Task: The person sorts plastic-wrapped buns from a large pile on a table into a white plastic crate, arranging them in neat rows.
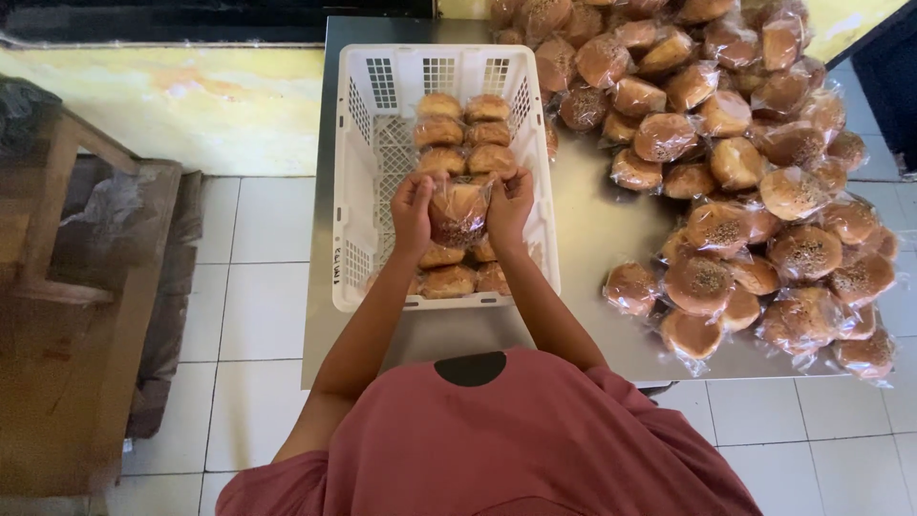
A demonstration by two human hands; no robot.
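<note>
We see a person in a pink shirt lean over a steel bench point(592, 229), both hands inside a white plastic crate point(355, 172). The left hand point(413, 212) and right hand point(509, 205) close on opposite sides of one wrapped bun point(458, 210), each grip curled around its clear plastic, holding it just above the rows of wrapped buns point(465, 134) already lined up in the crate. On the right, a large heap of wrapped buns point(745, 172) covers the far and right part of the bench. Far left, a wooden frame point(57, 287) stands on the white tiled floor point(248, 287).
</note>
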